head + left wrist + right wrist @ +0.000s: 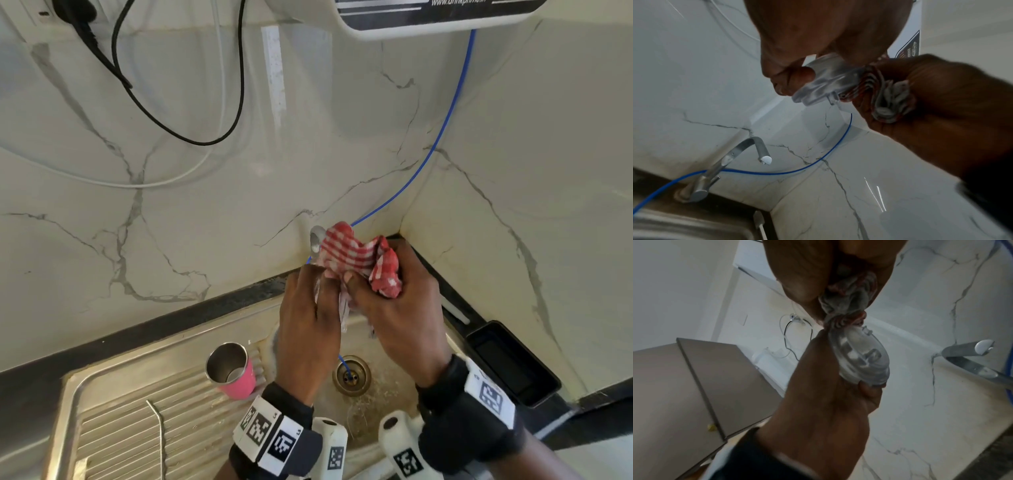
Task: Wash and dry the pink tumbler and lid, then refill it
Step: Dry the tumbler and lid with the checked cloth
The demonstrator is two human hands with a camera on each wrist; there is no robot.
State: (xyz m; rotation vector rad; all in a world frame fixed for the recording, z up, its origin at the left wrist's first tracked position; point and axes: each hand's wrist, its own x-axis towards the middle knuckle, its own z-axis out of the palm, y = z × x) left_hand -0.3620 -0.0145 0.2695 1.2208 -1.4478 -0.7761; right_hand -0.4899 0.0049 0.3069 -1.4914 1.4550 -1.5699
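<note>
Two hands work together above the sink (164, 346), drying the clear lid (826, 81). The left hand (308, 325) pinches the lid by its edge, thumb on one side; the right hand (400, 308) is clenched round a bunched red-checked cloth (356, 257) pressed against it. To do this well, I judge the lid should be turned a little at a time in the left hand's pinch while a cloth corner is worked into the moulded recesses and spout, where water likely hides. The pink tumbler (233, 371) stands upright and open on the ribbed drainer to the left, beside a bent metal straw (159, 425).
</note>
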